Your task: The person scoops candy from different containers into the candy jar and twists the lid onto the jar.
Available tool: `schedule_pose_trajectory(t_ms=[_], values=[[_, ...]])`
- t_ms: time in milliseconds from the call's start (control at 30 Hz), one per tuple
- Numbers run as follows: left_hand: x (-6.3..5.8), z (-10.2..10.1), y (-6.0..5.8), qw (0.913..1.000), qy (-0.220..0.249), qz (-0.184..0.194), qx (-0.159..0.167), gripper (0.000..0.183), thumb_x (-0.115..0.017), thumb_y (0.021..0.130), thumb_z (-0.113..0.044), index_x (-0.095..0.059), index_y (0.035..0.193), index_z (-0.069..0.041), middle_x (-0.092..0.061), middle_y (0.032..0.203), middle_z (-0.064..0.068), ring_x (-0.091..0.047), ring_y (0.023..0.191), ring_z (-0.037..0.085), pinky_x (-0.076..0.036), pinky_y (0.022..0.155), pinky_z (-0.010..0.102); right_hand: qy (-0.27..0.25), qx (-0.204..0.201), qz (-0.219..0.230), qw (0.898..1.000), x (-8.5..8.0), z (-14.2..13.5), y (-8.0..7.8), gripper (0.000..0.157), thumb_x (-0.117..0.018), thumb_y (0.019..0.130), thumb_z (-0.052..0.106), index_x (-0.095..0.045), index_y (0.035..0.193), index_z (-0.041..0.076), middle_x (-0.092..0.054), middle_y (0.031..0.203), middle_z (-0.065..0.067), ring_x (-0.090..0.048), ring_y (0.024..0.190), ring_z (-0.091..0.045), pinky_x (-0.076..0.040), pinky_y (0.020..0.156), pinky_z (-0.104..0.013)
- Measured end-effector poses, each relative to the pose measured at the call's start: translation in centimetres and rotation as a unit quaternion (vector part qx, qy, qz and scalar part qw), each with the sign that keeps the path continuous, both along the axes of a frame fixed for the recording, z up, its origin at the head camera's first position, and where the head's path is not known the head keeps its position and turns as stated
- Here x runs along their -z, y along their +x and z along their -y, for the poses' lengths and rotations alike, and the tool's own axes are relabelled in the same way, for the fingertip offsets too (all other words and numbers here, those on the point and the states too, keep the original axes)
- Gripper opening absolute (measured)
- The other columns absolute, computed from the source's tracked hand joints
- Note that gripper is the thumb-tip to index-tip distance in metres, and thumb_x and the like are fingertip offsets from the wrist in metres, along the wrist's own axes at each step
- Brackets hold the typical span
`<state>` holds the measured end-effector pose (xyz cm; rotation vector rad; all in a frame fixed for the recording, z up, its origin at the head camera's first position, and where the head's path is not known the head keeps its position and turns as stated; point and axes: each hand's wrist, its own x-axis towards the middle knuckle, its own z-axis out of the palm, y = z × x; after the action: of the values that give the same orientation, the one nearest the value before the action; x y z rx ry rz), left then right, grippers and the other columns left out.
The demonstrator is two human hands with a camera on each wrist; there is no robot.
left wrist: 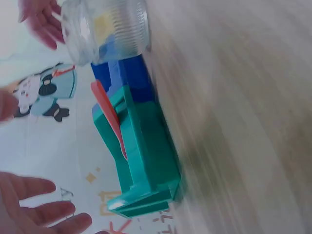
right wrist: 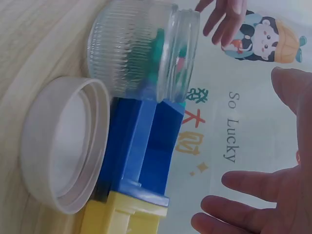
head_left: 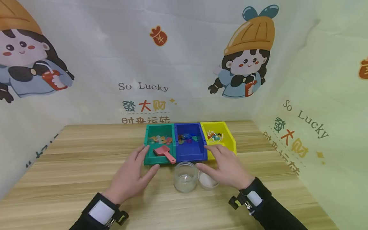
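Head view: The left hand (head_left: 130, 175) is hovering by the near left corner of the green bin (head_left: 159, 128), its thumb and fingers spreading apart and gripping nothing. The right hand (head_left: 228, 164) is reaching over the lid (head_left: 207, 181) towards the blue bin (head_left: 191, 154) and the yellow bin (head_left: 229, 140), its thumb and forefinger likewise standing apart. The jar (head_left: 185, 179) is standing upright between the hands, in front of the blue bin. The lid is lying just to its right; whether they are touching, I cannot tell. The three bins are sitting in a row on the table (head_left: 72, 159). The green one is holding small coloured pieces (head_left: 161, 139) and the scoop (head_left: 164, 151); the blue one is holding beads (head_left: 188, 137); the yellow one is holding white sticks (head_left: 214, 136) among further beads. A printed cloth (head_left: 187, 64) is hanging behind.

Left wrist view: The left fingers are extending clear of the green bin. The scoop's handle is projecting over that bin's front wall.

Right wrist view: The right fingers are stretching out, separated and touching nothing. The lid is resting hollow side up beside the jar.
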<state>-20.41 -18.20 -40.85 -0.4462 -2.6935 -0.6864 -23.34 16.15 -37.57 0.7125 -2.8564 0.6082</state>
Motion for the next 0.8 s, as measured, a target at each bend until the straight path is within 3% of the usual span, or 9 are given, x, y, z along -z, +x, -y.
schedule_pose_trajectory(t_ms=[133,267,500,667,800], values=[[-0.2,1.0,-0.7,0.997,0.06,0.043,-0.023,0.078,-0.052,0.115,-0.052,-0.036,0.168,0.002,-0.044,0.166,0.029,-0.05,0.151,0.05,-0.046,0.121,0.068,-0.001,0.0,0.026,1.0,-0.9,1.6,-0.7,0.085,-0.058,0.103,0.073,-0.055,0.159,0.01,-0.059,0.16,-0.017,-0.057,0.147,-0.038,-0.051,0.121,-0.06],[-0.1,1.6,-1.5,0.9914,0.105,0.072,-0.032,0.075,-0.046,0.116,-0.052,-0.036,0.168,0.001,-0.046,0.164,0.029,-0.054,0.146,0.048,-0.051,0.117,0.066,-0.002,-0.015,0.043,0.999,-1.6,3.3,-1.4,0.079,-0.058,0.103,0.072,-0.061,0.154,0.012,-0.066,0.152,-0.013,-0.06,0.143,-0.034,-0.054,0.119,-0.057],[0.1,1.5,-3.5,0.979,0.161,0.118,-0.041,0.069,-0.046,0.117,-0.045,-0.039,0.166,0.003,-0.055,0.151,0.028,-0.063,0.134,0.044,-0.057,0.11,0.06,0.001,-0.042,0.072,0.997,-2.6,5.8,-2.8,0.065,-0.062,0.103,0.069,-0.072,0.138,0.016,-0.077,0.133,-0.006,-0.072,0.119,-0.024,-0.063,0.104,-0.044],[0.1,1.7,-5.0,0.973,0.177,0.135,-0.059,0.064,-0.045,0.118,-0.04,-0.043,0.163,0.006,-0.063,0.142,0.028,-0.066,0.127,0.043,-0.057,0.107,0.059,0.029,-0.065,0.105,0.992,-3.2,7.6,-4.2,0.054,-0.065,0.104,0.062,-0.078,0.126,0.014,-0.081,0.109,-0.001,-0.071,0.096,-0.017,-0.062,0.082,-0.033],[0.1,1.7,-6.1,0.9638,0.196,0.162,-0.08,0.066,-0.044,0.117,-0.042,-0.045,0.162,0.006,-0.068,0.137,0.028,-0.066,0.123,0.04,-0.056,0.106,0.057,0.058,-0.076,0.146,0.985,-3.4,9.2,-5.4,0.044,-0.068,0.105,0.057,-0.081,0.099,0.016,-0.068,0.076,0.004,-0.06,0.071,-0.015,-0.045,0.061,-0.027]])
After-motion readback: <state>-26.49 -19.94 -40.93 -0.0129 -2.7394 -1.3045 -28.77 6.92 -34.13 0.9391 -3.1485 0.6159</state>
